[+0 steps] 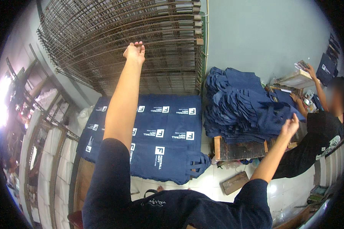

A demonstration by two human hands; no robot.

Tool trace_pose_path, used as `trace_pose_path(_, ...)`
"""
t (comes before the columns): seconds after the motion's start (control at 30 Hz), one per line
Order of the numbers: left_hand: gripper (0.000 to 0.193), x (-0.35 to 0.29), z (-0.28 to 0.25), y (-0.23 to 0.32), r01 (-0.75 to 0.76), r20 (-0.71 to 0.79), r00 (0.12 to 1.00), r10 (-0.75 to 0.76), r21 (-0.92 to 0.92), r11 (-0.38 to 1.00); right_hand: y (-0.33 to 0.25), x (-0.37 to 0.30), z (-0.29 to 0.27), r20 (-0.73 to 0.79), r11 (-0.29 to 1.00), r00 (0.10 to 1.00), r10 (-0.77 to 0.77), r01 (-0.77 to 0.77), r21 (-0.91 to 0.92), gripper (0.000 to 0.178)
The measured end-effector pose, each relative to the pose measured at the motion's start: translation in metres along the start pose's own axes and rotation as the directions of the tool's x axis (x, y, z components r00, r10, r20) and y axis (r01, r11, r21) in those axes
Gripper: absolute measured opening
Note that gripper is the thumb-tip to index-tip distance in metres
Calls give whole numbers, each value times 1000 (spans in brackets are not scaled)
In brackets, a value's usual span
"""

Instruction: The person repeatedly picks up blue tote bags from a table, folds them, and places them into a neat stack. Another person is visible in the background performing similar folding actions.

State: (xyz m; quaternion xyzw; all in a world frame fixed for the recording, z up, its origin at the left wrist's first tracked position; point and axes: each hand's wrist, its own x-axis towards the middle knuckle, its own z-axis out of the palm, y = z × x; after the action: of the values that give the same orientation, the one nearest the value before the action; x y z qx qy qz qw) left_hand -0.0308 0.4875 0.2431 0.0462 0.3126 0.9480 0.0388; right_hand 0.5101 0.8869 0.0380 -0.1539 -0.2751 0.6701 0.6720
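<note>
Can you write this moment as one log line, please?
Left hand: raised at wire racks | right hand: by blue fabric pile | contact: unclear for both | white-printed blue fabric: spread below racks | co-worker: right

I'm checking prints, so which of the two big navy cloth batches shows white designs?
The left one, the flat spread of navy bags by the wire racks; white designs show across it. The heaped navy cloth on the right shows none.

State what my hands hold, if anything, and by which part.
Cannot be told: your left hand overlaps the wire racks, your right hand the navy fabric pile; no grip is clear.
</note>
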Motion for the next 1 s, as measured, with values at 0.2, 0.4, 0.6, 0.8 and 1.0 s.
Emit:
trace_pose_path(0.2, 7, -93, -94, -5, -164, 219, 963, 160, -3, 987, -126, -56, -43, 6, 858, 877, -480, 470, -208, 29)
trace_pose_path(0.4, 21, -256, -265, -4, 227, -164, 964, -208, 103, 968, -189, -111, -70, 140, 945, 935, -325, 326, 16, 17)
trace_pose_path(0.6, 42, -306, -396, -71, 558, -580, 707, -404, 107, 823, -150, -169, 19, 232, 926, 910, -344, 369, -75, 10)
trace_pose_path(0.8, 52, -307, -428, -91, 617, -608, 657, -445, 95, 781, -89, -231, 134, 348, 846, 782, -517, 528, 68, 34)
trace_pose_path(1.0, 54, -338, -424, -88, 585, -600, 732, -322, 311, 749, -31, -305, 183, 499, 957, 818, -285, 274, 96, 38)
